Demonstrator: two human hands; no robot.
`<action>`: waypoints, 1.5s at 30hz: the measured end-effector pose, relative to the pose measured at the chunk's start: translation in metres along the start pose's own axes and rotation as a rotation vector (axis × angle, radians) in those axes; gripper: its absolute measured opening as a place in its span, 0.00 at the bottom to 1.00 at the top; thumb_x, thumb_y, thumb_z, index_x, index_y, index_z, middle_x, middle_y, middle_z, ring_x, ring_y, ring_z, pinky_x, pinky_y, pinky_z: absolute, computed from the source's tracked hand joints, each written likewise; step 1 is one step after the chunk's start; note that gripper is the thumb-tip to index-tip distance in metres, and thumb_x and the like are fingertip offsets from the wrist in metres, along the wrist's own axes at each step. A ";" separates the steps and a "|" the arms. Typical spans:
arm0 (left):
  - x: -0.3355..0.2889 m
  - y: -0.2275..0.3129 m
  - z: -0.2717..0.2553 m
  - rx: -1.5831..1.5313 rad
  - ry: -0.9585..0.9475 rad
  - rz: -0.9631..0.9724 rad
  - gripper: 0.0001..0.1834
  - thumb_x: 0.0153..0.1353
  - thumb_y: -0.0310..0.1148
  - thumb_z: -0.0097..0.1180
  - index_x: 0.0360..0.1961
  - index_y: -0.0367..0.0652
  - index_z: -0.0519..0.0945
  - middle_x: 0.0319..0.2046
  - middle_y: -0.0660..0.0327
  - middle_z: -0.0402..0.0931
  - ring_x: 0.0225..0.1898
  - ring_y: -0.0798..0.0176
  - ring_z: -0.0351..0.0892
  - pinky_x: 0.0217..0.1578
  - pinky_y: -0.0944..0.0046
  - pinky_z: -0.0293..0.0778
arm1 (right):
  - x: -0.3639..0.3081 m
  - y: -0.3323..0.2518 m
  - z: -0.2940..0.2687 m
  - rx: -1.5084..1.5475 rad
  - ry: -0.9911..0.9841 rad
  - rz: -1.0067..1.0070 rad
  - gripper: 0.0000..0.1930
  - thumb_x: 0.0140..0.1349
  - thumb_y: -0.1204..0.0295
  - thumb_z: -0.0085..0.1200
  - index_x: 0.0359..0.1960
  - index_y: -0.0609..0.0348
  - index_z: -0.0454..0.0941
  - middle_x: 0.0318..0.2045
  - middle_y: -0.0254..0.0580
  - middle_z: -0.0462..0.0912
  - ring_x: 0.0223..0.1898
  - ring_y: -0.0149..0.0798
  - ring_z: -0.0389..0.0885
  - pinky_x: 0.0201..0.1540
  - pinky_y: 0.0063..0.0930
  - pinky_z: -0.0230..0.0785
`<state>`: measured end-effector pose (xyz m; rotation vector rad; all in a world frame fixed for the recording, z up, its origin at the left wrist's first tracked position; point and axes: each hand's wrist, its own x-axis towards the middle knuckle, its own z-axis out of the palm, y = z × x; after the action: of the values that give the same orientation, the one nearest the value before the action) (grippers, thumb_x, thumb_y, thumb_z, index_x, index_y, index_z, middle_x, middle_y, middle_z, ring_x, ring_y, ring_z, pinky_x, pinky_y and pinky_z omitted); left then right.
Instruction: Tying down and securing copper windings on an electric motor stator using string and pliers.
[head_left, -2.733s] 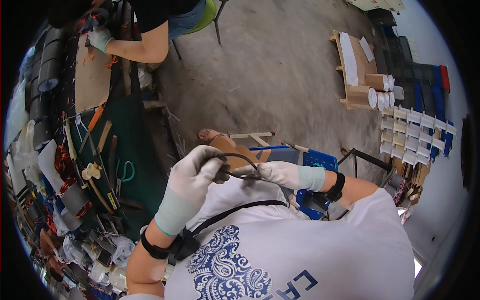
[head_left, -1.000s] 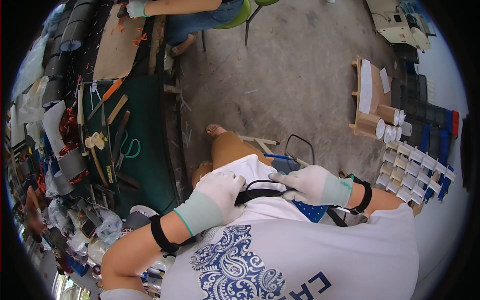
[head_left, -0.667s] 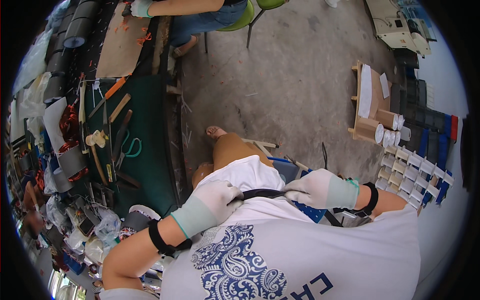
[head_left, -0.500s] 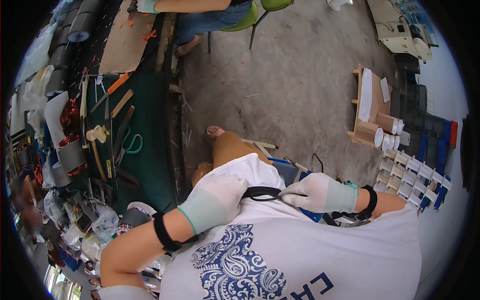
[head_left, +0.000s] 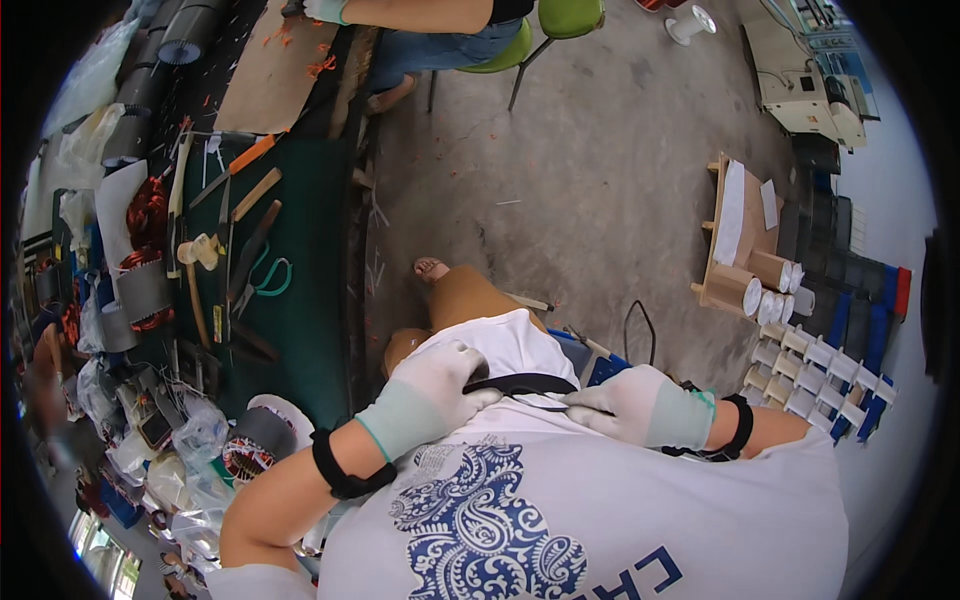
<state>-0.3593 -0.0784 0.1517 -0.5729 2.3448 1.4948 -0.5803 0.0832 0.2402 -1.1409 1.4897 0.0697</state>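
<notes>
In front of my waist, over my white shirt, a black strap [head_left: 530, 384] stretches between my two gloved hands. My left hand [head_left: 432, 395], in a white glove with a green cuff, is closed on the strap's left end, its fingertips curled in. On the other end my right hand [head_left: 640, 405] pinches the strap, its fingers pointing left. A thin loop or edge shows under the strap near the right fingertips. Each wrist wears a black band.
To my left, a green-topped bench [head_left: 300, 330] holds teal-handled scissors [head_left: 271, 277], a mallet [head_left: 198, 255] and an orange-handled tool [head_left: 250, 155]. Motor stators [head_left: 262, 440] and copper coils lie beyond. A person sits at the bench's far end. Wire spools [head_left: 815, 375] stand at right.
The strap now shows broader and flatter between my hands. My left fingers have shifted along it, and my right hand sits slightly lower. The whole view has moved a little.
</notes>
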 end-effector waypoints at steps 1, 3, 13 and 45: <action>0.000 0.002 -0.001 0.090 -0.063 0.018 0.16 0.58 0.39 0.65 0.42 0.39 0.83 0.39 0.51 0.81 0.42 0.48 0.82 0.44 0.54 0.78 | 0.000 0.000 0.000 0.015 0.010 -0.012 0.20 0.70 0.55 0.47 0.48 0.51 0.86 0.28 0.52 0.86 0.29 0.51 0.85 0.36 0.41 0.78; 0.004 0.006 -0.013 0.053 -0.138 0.044 0.18 0.58 0.41 0.65 0.43 0.40 0.82 0.39 0.50 0.81 0.43 0.47 0.82 0.45 0.54 0.78 | 0.002 -0.002 -0.001 0.004 0.007 -0.016 0.20 0.70 0.55 0.46 0.48 0.52 0.86 0.29 0.52 0.86 0.29 0.51 0.85 0.37 0.41 0.78; -0.002 0.011 0.004 0.241 -0.125 -0.005 0.11 0.62 0.37 0.57 0.39 0.43 0.82 0.31 0.53 0.81 0.37 0.49 0.84 0.39 0.51 0.80 | 0.007 0.001 0.009 -0.052 0.070 -0.046 0.20 0.72 0.55 0.44 0.49 0.53 0.85 0.26 0.51 0.84 0.27 0.52 0.84 0.33 0.43 0.76; 0.024 0.012 0.011 0.321 0.276 0.618 0.09 0.56 0.39 0.64 0.25 0.46 0.83 0.22 0.62 0.76 0.28 0.59 0.80 0.31 0.59 0.75 | 0.046 0.005 0.021 -0.367 0.003 0.346 0.18 0.70 0.59 0.46 0.39 0.60 0.83 0.32 0.51 0.87 0.34 0.52 0.88 0.38 0.48 0.80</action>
<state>-0.3857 -0.0674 0.1458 0.0471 3.0876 1.2559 -0.5605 0.0716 0.1956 -1.1541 1.7082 0.6002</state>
